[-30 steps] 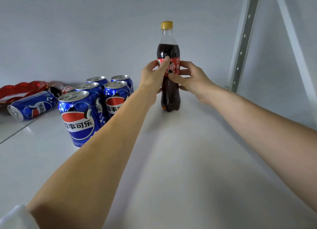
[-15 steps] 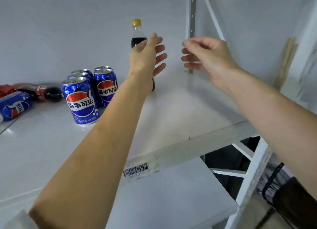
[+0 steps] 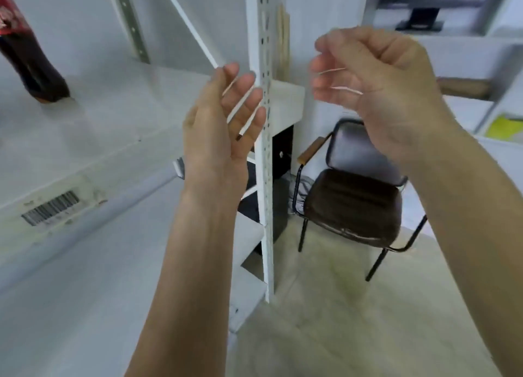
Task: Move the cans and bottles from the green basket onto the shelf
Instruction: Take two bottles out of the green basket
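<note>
A dark cola bottle point(image 3: 31, 65) with a red label stands upright on the white shelf point(image 3: 113, 116) at the far left; its cap is cut off by the frame. My left hand point(image 3: 223, 116) is raised in front of the shelf's right edge, fingers apart, holding nothing. My right hand point(image 3: 373, 85) hovers to the right of the white perforated upright point(image 3: 266, 150), fingers loosely curled and empty. Both hands are well away from the bottle. The blue cans and the green basket are out of view.
A barcode sticker point(image 3: 52, 207) sits on the shelf's front lip, with a lower shelf board point(image 3: 85, 306) beneath. A dark chair point(image 3: 351, 201) stands on the pale floor to the right. Another white shelving unit point(image 3: 467, 51) is behind it.
Both hands let go of the cola bottle and drew back from the shelf. The view swung right, so the cans left the frame and the chair appeared.
</note>
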